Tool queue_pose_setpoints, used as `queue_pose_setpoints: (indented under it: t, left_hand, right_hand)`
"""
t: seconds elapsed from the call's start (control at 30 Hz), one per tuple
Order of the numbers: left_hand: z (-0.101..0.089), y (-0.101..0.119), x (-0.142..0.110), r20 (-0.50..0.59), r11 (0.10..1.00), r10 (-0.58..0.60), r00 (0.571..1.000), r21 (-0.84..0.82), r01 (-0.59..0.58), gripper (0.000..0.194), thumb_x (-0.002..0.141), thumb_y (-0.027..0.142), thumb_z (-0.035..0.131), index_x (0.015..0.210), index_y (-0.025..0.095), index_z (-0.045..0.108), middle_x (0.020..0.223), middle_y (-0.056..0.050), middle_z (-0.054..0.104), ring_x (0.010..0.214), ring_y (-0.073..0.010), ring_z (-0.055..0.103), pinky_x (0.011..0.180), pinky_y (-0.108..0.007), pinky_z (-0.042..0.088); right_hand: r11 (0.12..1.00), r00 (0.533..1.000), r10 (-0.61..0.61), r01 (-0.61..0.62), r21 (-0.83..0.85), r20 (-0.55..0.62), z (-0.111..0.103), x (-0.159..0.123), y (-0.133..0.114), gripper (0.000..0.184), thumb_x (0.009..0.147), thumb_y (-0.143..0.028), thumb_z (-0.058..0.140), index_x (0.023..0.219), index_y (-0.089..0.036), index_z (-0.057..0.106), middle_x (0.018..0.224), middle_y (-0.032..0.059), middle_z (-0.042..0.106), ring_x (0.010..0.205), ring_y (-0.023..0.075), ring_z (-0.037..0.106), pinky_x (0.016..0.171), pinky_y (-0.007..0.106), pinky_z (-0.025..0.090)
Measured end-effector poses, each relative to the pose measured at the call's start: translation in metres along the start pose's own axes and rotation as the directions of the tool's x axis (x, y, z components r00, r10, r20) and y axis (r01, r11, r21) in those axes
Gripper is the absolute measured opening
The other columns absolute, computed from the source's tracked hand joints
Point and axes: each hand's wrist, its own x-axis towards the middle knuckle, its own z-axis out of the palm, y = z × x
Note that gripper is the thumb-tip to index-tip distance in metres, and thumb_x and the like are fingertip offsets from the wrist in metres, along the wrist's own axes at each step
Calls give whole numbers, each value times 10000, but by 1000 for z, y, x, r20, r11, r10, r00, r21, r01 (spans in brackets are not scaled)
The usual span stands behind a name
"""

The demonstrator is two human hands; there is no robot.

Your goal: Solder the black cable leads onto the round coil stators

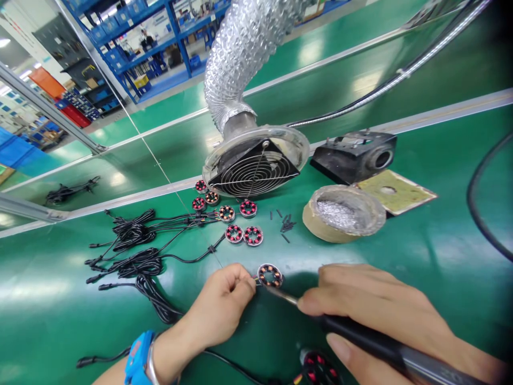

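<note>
Near the middle of the bench lies a ring-shaped motor stator point(269, 276) with copper-coloured coils. My left hand point(224, 299) is closed in a pinch on thin wires point(257, 280) at the stator's left edge. In my right hand point(385, 305) is a soldering iron point(360, 332) with a black handle, gripped like a pen. Its metal tip point(280, 294) points left at the stator's lower edge; whether it touches cannot be made out. Another stator point(318, 369), with red coils, lies below my right hand, partly cut off by the frame.
Several red and copper stators point(253, 236) lie farther back, beside coiled black cables point(138, 235). Small black tube pieces point(287, 223) are scattered near a tub of silvery shavings point(336, 214). A fume extractor point(256, 174) hangs behind. A black stand point(356, 155) is at back right.
</note>
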Motion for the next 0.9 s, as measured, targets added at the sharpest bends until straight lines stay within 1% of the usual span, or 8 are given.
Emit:
queue_pose_setpoints:
  t: [0.13, 0.23, 0.37, 0.5, 0.73, 0.9]
  left_hand:
    - [1, 0, -1, -6, 1000, 7, 1000, 19, -7, 319, 867, 477, 518, 729, 197, 453, 535, 105, 274, 477, -73, 201, 440, -210, 178]
    - [1, 0, -2, -6, 1000, 12, 1000, 17, -12, 340, 864, 501, 530, 729, 197, 454, 540, 105, 274, 482, -74, 199, 448, -210, 187]
    - [1, 1, -1, -3, 999, 19, 1000, 27, -19, 335, 864, 492, 526, 725, 196, 451, 548, 100, 281, 491, -76, 205, 455, -211, 192]
    - [1, 2, -1, -1, 999, 15, 1000, 31, -15, 323, 868, 480, 511, 724, 199, 443, 550, 98, 281, 494, -79, 207, 452, -213, 188]
    - [1, 3, -3, 6, 1000, 3, 1000, 29, -3, 332, 859, 494, 518, 727, 200, 439, 544, 101, 279, 490, -77, 205, 450, -216, 184]
    - [1, 5, -2, 8, 1000, 13, 1000, 24, -13, 333, 846, 496, 524, 720, 198, 444, 545, 102, 273, 488, -75, 198, 454, -214, 189]
  right_hand:
    - [1000, 1000, -4, 4, -14, 22, -1, -2, 0, 246, 814, -77, 469, 965, -246, 563, 628, -12, 522, 519, 168, 517, 516, 332, 419]
    - [1000, 1000, -3, 3, -12, 12, 0, -2, -1, 250, 805, -73, 474, 957, -248, 567, 615, -8, 513, 513, 174, 510, 497, 333, 405]
    - [1000, 999, -15, 16, -26, 34, 1, -2, -1, 272, 790, -61, 474, 962, -253, 563, 621, -3, 512, 526, 182, 507, 514, 342, 416]
    - [999, 999, -22, 24, -22, 49, 1, -2, -1, 278, 794, -59, 463, 966, -251, 565, 623, -5, 506, 532, 184, 501, 519, 348, 401]
    - [999, 999, -36, 36, -21, 34, -5, -1, -3, 278, 789, -65, 458, 974, -243, 567, 617, -1, 520, 525, 184, 504, 503, 340, 390]
    - [999, 999, -30, 31, -30, 29, -3, -1, -4, 262, 794, -67, 459, 944, -249, 571, 606, -4, 499, 515, 186, 498, 505, 342, 383]
